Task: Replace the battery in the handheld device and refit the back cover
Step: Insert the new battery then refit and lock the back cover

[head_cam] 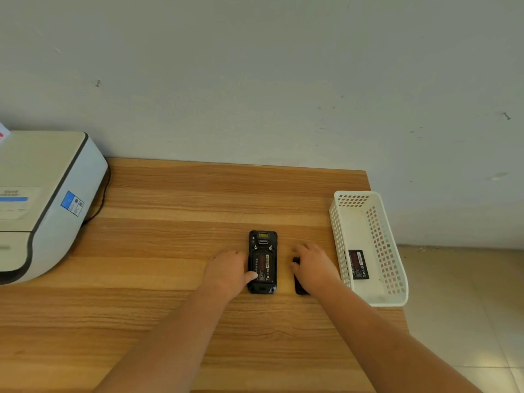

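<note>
Wooden table [175,251] against a wall, four items resting on its top.

Landmark: the device [262,262], lying face down near the table's middle with its back open and a battery seated in the bay. Just right of the device lies a black cover [298,285], largely hidden under a hand. Farther right, at the table's right edge, stands a white basket [394,268]. Well left of the device, at the left edge, sits a printer [42,199].
</note>
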